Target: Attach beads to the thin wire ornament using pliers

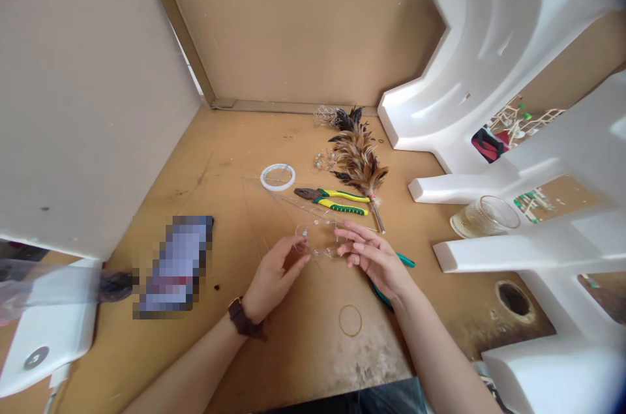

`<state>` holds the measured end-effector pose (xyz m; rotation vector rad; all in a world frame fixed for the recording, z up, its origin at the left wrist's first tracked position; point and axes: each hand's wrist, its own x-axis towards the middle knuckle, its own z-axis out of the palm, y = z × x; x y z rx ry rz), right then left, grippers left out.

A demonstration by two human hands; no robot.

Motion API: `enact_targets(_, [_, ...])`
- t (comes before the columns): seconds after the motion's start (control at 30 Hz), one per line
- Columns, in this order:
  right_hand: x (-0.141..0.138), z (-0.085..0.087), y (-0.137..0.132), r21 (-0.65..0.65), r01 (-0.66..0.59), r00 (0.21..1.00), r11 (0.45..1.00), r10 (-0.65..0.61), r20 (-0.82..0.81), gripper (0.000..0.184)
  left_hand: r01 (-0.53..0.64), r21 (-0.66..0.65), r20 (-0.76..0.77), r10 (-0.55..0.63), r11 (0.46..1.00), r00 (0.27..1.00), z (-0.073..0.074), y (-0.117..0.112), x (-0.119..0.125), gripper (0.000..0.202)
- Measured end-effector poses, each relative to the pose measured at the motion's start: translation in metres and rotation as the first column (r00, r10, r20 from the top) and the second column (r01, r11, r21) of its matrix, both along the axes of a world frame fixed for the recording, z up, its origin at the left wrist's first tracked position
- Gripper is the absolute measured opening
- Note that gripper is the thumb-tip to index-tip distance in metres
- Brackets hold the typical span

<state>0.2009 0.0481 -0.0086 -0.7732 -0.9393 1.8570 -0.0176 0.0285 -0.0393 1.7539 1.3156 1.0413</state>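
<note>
A thin clear wire ring with small beads (pixel 320 252) is held between my two hands above the table. My left hand (pixel 276 274) pinches its left side near a pale bluish bead. At the right side, my right hand (pixel 374 257) has curled fingers on the ring, loosely gripping it; the exact contact is hard to make out. Just beyond lie combination pliers (pixel 337 199) with yellow-green handles. Partly hidden under my right hand is a teal-handled tool (pixel 405 261). Loose thin wires spread over the table around the ring.
A feather duster (pixel 359 156) lies behind the pliers, beside small beaded wire pieces (pixel 324 160). A white ring spool (pixel 278 177) is left of it. A phone (pixel 176 264) rests at left, a rubber band (pixel 350 321) in front. A glass (pixel 484 216) stands among white moulded frames (pixel 489 254).
</note>
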Motion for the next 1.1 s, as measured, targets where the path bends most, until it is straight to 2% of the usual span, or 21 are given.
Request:
enact_targets(0.3, [-0.001, 0.001, 0.000, 0.011, 0.028, 1.000, 1.000, -0.028, 0.007, 0.040, -0.098, -0.101, 0.102, 0.109, 0.990, 0.989, 0.008, -0.003, 0.003, 0.016])
enact_targets(0.57, [0.000, 0.005, 0.000, -0.023, 0.018, 0.999, 1.000, -0.019, -0.030, 0.039, 0.064, -0.264, 0.202, -0.010, 0.962, 0.979, 0.011, -0.004, 0.005, 0.019])
enact_targets(0.87, [-0.001, 0.004, 0.000, 0.003, 0.022, 1.000, 1.000, -0.022, -0.020, 0.040, 0.076, -0.350, 0.199, -0.005, 0.934, 0.980, 0.021, -0.002, 0.004, 0.029])
enact_targets(1.0, [0.000, 0.004, 0.000, 0.010, 0.013, 1.000, 1.000, -0.013, -0.013, 0.040, 0.110, -0.413, 0.314, 0.028, 0.904, 0.949, 0.022, -0.002, 0.005, 0.029])
enact_targets(1.1, [0.000, 0.004, 0.000, 0.016, -0.001, 1.000, 1.000, 0.001, 0.001, 0.041, 0.170, -0.499, 0.475, 0.104, 0.850, 0.874, 0.018, -0.002, 0.005, 0.029])
